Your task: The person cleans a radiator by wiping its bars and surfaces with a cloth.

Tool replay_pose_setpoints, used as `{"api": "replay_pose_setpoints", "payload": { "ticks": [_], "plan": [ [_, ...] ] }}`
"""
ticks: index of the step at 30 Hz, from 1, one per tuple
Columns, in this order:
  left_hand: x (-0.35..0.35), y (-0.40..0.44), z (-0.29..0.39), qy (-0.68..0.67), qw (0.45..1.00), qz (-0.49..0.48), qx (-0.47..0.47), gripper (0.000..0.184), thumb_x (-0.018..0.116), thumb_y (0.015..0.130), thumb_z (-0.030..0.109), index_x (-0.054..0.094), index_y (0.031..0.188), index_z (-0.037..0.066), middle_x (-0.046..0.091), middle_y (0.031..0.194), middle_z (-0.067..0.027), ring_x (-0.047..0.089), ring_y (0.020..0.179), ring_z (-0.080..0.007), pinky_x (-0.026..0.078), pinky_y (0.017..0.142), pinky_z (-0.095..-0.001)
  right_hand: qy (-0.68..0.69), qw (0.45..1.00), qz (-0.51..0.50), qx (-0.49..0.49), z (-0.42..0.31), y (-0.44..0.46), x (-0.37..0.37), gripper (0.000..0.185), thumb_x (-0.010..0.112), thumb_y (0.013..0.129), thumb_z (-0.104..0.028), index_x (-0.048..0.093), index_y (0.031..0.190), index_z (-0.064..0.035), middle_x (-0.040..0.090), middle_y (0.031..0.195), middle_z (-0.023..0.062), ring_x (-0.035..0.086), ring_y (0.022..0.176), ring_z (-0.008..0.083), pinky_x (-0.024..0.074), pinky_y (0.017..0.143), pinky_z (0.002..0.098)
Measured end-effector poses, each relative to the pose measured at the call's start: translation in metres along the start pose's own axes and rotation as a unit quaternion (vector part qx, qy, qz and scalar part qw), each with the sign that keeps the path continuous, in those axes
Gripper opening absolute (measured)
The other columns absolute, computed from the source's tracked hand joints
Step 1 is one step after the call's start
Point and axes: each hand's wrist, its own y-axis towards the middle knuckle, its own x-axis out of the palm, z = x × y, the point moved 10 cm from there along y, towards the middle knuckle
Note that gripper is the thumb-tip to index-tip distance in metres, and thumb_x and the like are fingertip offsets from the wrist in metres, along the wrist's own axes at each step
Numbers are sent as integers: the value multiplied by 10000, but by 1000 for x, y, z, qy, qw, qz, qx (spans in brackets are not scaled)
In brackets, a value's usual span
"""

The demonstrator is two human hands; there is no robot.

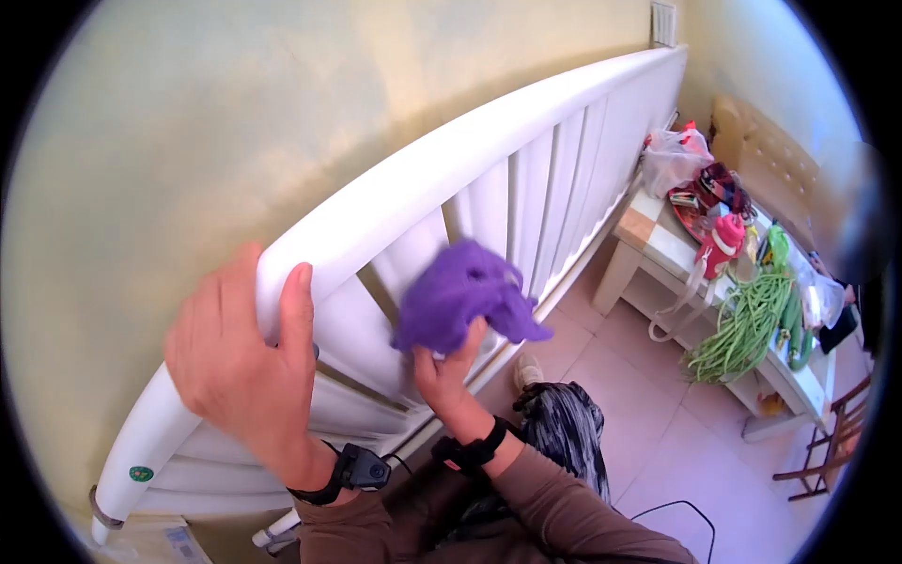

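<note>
A white slatted panel (395, 214) with a thick curved rail runs diagonally along the wall. My left hand (246, 362) is wrapped over the rail near its lower left end, the thumb on the near side. My right hand (449, 368) grips a bunched purple cloth (465, 296), slightly blurred, in front of the slats. The cloth hides most of my right fingers. Below my left hand, a small round green sticker (142, 474) is on the rail.
At the right, a low white table (648, 226) bears green long beans (747, 324), a pink bottle (723, 242) and a plastic bag (675, 162). Behind it stands a tan padded seat (766, 160). A wooden chair (832, 451) is at the lower right, a black cable on the tiled floor.
</note>
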Motion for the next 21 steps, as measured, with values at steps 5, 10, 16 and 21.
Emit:
{"api": "replay_pose_setpoints", "payload": {
  "ticks": [5,10,16,21],
  "plan": [
    [-1,1,3,7,1000,26,3,270,684,736,326,649,909,121,600,779,-35,564,699,-219,411,643,-328,-21,980,-86,176,101,-122,-1,688,608,711,-114,294,1301,47,386,1233,289,369,1143,467,245,1012,496],
    [-3,1,1,-21,999,39,5,254,688,732,323,648,882,122,592,759,-32,561,690,-224,413,629,-325,-93,949,-125,273,153,-191,-16,653,574,746,-110,273,1289,95,352,1256,325,306,1206,485,213,1041,480],
    [-7,-2,3,-7,999,42,24,229,667,765,324,638,862,118,578,734,-26,556,685,-215,408,642,-338,-67,874,-179,448,187,-217,-23,599,589,773,-141,321,1232,135,411,1191,323,386,1142,447,299,983,442],
    [-9,-3,-5,-60,997,34,33,201,570,850,279,635,911,99,584,771,-33,554,738,-215,396,677,-345,117,898,-81,416,89,-101,-23,478,624,822,-179,409,1193,33,515,1103,137,505,1004,218,396,883,315]
  ]
}}
